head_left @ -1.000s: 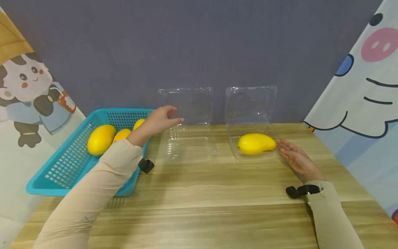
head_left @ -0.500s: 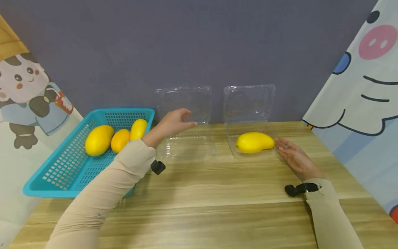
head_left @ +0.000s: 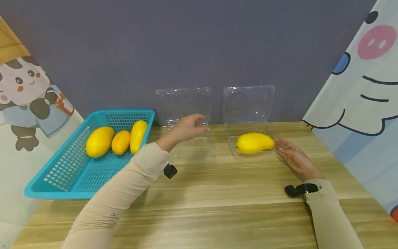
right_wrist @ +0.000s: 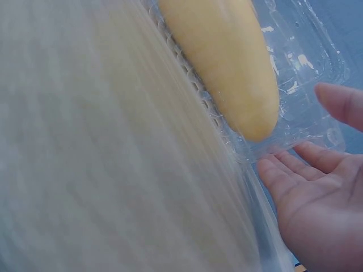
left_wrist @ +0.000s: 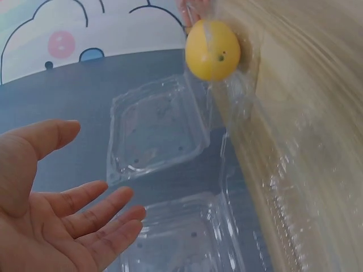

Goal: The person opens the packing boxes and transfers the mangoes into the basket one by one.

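Note:
A yellow mango [head_left: 255,143] lies in the base of the right clear plastic clamshell box [head_left: 248,103], whose lid stands up at the back. My right hand [head_left: 296,159] is at that box's right side, fingertips at its edge; the right wrist view shows the fingers [right_wrist: 300,164] extended near the mango's tip. My left hand [head_left: 188,128] hovers over the left clamshell box [head_left: 183,100], with nothing in it; its thumb and fingers are spread in the left wrist view. That box's base is partly hidden behind the hand.
A turquoise plastic basket [head_left: 56,193] stands on the left of the wooden table [head_left: 217,221]. It holds a large mango [head_left: 100,141], a smaller orange-yellow one [head_left: 121,142] and a slender mango [head_left: 138,136]. A grey wall [head_left: 199,45] rises behind the boxes.
My left hand has moved right and slightly down, away from the basket and across the left box, uncovering the mangoes in the basket. The right hand stays beside the right box.

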### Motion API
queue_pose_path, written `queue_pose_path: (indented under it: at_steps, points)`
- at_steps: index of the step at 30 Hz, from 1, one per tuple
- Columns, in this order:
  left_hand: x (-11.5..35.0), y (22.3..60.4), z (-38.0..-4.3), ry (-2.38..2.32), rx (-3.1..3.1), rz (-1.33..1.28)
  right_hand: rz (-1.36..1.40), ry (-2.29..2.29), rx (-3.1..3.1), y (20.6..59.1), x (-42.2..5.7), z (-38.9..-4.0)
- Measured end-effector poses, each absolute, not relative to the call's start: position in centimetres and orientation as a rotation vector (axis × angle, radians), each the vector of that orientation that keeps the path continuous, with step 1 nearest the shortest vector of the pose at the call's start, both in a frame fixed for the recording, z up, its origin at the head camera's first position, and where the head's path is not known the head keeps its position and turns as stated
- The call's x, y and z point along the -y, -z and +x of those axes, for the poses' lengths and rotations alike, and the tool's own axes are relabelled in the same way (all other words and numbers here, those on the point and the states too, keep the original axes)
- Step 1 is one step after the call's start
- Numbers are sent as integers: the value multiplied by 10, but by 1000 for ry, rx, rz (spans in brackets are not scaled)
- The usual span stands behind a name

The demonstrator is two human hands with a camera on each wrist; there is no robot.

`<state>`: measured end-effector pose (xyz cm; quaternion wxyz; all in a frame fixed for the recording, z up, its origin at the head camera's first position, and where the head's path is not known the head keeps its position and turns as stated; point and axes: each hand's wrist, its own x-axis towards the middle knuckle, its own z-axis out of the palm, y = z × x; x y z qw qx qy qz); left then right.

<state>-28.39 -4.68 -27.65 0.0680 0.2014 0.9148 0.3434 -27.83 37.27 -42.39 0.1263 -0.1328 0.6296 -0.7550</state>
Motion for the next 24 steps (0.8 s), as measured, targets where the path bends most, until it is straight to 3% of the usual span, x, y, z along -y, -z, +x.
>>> queue_pose_path:
  at_steps: [24]
  points:
    - [-18,306,-291,-1132,-2646,731,-397,2190,-1854,425,-371,-279]
